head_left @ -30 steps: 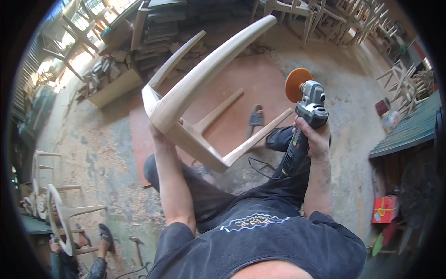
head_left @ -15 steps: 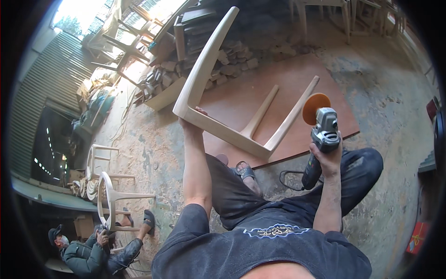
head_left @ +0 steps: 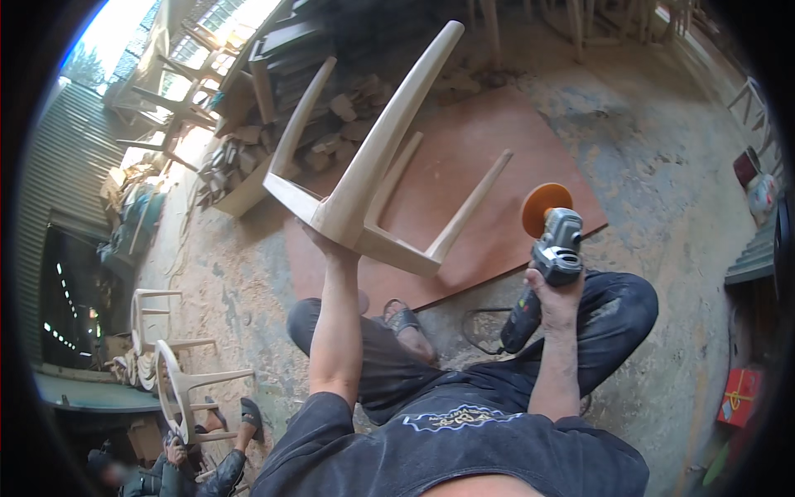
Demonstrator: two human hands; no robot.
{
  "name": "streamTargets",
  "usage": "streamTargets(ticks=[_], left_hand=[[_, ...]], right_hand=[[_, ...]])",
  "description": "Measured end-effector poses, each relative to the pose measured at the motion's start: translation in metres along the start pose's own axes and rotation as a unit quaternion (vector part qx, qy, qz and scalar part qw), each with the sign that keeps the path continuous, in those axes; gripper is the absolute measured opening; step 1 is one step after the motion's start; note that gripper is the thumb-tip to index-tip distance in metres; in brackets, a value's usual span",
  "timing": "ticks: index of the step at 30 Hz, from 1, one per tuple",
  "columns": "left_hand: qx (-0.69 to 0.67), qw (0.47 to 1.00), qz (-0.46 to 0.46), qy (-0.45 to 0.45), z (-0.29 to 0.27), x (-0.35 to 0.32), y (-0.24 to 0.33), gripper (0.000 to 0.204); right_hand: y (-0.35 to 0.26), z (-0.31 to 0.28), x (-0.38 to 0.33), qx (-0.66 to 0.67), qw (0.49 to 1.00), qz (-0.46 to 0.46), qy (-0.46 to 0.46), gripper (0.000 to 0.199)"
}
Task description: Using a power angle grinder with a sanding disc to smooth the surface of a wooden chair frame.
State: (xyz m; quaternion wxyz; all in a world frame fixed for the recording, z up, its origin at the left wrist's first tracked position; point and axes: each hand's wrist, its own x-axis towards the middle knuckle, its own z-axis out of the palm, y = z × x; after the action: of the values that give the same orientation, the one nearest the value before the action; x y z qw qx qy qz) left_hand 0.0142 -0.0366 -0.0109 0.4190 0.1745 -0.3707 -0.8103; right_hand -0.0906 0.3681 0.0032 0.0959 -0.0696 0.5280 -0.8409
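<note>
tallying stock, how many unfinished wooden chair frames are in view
3 clear ones: the chair frame held up by the left hand, one by the co-worker lower left, another behind it. More may be stacked top left.

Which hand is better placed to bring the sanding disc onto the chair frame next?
Right, probably. The right hand holds the grinder, its orange disc close beside the chair frame. The left hand is occupied holding that frame up.

Your left hand grips an unfinished wooden chair frame from below, held up with its legs pointing away. Your right hand holds an angle grinder upright, orange disc on top. Beneath: a reddish board on the dusty floor.
</note>
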Motion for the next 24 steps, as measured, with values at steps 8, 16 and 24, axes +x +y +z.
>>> streamTargets(ticks=[8,16,24], left_hand=[[0.020,1.000,-0.001,0.005,0.023,-0.035,-0.056,0.082],[0.017,0.994,-0.023,0.102,0.054,-0.054,-0.058,0.079],[0.562,0.746,0.353,0.055,0.077,-0.082,0.002,0.074]], right_hand=[[-0.018,0.005,0.000,-0.030,0.999,0.002,0.013,0.045],[-0.013,-0.018,-0.003,-0.048,0.998,0.014,0.043,0.066],[-0.021,-0.021,-0.004,-0.051,0.997,-0.021,0.062,0.049]])
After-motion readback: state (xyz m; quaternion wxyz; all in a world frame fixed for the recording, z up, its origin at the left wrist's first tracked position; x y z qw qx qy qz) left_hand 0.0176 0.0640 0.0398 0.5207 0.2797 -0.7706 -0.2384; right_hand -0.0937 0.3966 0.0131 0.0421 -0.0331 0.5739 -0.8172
